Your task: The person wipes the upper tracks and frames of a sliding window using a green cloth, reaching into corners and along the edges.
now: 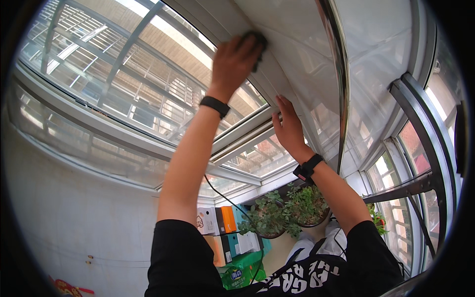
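My left hand (233,63) is raised and presses a dark, bunched cloth (259,41) against the white window frame (237,28) at the top middle; it is somewhat blurred, and the fingers partly cover the cloth. Lower and to the right, my right hand (289,124) rests with its fingertips at the edge of the same frame, near its corner, and holds nothing. Both wrists wear black bands. Beyond the window glass (148,74), metal bars and a building show at the left.
Potted plants (267,215) stand below my arms, beside stacked shoe boxes (226,219) and a green plastic package (243,273). A curved shiny metal pole (343,81) runs down right of my hands. A dark cable (222,195) hangs below. Another metal frame (426,122) stands at the right.
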The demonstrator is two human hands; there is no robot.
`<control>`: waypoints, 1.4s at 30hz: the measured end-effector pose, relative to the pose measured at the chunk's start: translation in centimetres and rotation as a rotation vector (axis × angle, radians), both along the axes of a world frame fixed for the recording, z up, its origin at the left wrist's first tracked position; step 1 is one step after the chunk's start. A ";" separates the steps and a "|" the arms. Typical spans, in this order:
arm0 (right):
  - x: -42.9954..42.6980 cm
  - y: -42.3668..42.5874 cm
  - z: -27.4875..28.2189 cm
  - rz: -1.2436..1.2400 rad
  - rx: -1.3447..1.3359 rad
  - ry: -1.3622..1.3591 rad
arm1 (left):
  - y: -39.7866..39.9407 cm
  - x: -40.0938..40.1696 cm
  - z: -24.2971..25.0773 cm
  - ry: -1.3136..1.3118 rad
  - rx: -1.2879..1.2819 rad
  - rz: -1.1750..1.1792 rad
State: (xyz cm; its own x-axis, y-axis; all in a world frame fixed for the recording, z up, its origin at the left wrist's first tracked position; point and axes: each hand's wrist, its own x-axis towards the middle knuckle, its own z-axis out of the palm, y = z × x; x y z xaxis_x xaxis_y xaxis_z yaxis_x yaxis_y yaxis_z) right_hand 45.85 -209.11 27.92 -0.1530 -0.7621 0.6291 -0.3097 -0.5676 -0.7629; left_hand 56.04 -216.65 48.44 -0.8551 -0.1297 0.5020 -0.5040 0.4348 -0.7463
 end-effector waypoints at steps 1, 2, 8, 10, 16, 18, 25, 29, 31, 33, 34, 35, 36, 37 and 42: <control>0.1 -0.7 -0.2 0.199 0.149 -0.258 | 0.3 0.1 -2.0 -0.045 0.027 0.046; -0.1 -1.3 -0.2 0.398 0.301 -0.515 | 0.8 0.1 -3.6 -0.093 0.044 0.091; -0.4 -1.1 8.4 0.551 0.337 -0.936 | 2.7 -0.5 -0.4 -0.136 -0.009 0.207; -0.7 -0.8 10.6 0.558 0.257 -0.924 | 3.0 -1.0 2.2 0.039 -0.063 0.234; 0.0 -0.1 10.4 0.438 0.370 -1.003 | 1.9 -0.4 -4.1 0.031 0.216 0.164; -0.1 -0.4 9.2 0.400 0.354 -0.951 | 2.4 -0.9 -5.5 0.053 0.250 0.159; -0.9 -0.9 16.1 0.177 0.058 -0.508 | 2.9 -1.4 1.6 0.259 0.129 0.148; -0.8 -1.3 13.6 0.143 0.120 -0.526 | 1.8 -1.1 -2.7 0.272 0.159 0.065; -0.3 -1.5 10.0 0.090 0.160 -0.574 | 2.1 -1.5 -6.3 0.163 0.242 0.134; 0.3 -1.2 8.7 0.009 0.219 -0.627 | 3.1 -1.1 -7.4 0.204 0.297 0.141; 0.9 -1.1 9.3 0.009 0.209 -0.621 | 3.3 -1.0 -7.3 0.247 0.334 0.171; 1.6 -1.0 10.1 0.008 0.197 -0.615 | 3.5 -0.7 -6.9 0.202 0.323 0.249; 2.2 -1.1 11.7 0.048 0.079 -0.626 | 3.6 -0.2 -5.5 0.169 0.286 0.254; 2.4 -1.3 13.0 0.034 0.072 -0.618 | 3.7 -0.3 -4.3 0.136 0.258 0.254; 1.2 -2.3 18.1 -0.188 -0.055 -0.291 | 4.1 -2.5 0.2 0.333 0.374 0.233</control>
State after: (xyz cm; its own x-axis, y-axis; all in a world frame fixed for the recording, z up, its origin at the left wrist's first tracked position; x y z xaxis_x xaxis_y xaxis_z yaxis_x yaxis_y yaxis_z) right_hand 47.09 -211.45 46.02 -0.4665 -0.6697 0.5778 -0.1864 -0.5641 -0.8044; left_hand 53.56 -212.55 48.60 -0.5854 -0.5180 0.6236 -0.8009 0.4886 -0.3460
